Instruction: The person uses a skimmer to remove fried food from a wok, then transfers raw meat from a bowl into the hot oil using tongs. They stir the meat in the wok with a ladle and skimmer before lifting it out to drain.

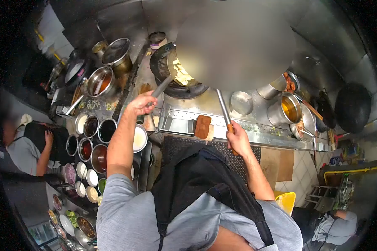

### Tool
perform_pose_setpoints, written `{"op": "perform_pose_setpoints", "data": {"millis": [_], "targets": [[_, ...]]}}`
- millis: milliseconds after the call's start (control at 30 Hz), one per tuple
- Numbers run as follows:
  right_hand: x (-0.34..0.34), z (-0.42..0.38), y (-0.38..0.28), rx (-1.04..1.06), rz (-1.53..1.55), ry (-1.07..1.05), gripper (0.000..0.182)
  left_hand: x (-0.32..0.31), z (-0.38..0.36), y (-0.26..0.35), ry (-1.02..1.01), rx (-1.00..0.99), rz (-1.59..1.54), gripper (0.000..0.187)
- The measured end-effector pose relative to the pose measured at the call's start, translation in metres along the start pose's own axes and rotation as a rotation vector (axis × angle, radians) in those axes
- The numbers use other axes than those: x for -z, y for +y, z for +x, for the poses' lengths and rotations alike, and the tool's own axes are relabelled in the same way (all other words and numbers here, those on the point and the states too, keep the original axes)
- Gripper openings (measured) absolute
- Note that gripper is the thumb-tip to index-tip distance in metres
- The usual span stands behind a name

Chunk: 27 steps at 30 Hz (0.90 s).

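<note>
My left hand [144, 103] is closed around the grey metal handle of a black wok [162, 62] on the stove. Pale yellow pieces of food [181, 74] lie in the wok, whose right part is hidden behind a large blurred patch. In my right hand [238, 140] is a long-handled metal cooking tool [223, 104] with a wooden grip. Its shaft slants up and left into the blur, so its head cannot be seen. Between my hands a brown block [202, 126] rests at the front edge of the steel counter.
Left stand a pan of reddish liquid [100, 82], a lidded pot [116, 52] and several sauce containers [99, 158]. Right are a pot of orange liquid [290, 109], a steel bowl [241, 103] and a hanging wok [352, 104]. Other people [33, 144] stand at the left and lower right.
</note>
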State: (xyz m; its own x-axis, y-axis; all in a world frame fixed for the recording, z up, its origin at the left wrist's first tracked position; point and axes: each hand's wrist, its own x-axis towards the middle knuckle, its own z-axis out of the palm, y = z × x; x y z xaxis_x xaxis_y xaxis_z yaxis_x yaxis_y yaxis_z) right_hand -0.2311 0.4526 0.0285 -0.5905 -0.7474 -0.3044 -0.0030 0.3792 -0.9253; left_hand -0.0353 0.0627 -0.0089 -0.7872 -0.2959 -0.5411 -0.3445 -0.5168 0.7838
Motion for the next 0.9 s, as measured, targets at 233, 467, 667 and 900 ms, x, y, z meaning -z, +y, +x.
{"op": "perform_pose_setpoints", "data": {"millis": [233,467,667,900], "targets": [[0.017,-0.014,-0.004,0.049,0.104,0.140,0.045,0.007,0.003,0.020,0.173,-0.056,0.515,0.066],[0.025,-0.024,0.012,0.060,0.114,0.192,0.047,-0.015,-0.011,-0.010,0.552,-0.339,1.293,0.068],[0.026,-0.024,0.018,0.037,0.146,0.181,0.047,-0.028,-0.001,-0.070,0.785,-0.412,1.479,0.064],[0.021,-0.015,0.013,0.028,0.115,0.142,0.047,-0.048,0.010,-0.081,0.819,-0.310,1.417,0.065]]}}
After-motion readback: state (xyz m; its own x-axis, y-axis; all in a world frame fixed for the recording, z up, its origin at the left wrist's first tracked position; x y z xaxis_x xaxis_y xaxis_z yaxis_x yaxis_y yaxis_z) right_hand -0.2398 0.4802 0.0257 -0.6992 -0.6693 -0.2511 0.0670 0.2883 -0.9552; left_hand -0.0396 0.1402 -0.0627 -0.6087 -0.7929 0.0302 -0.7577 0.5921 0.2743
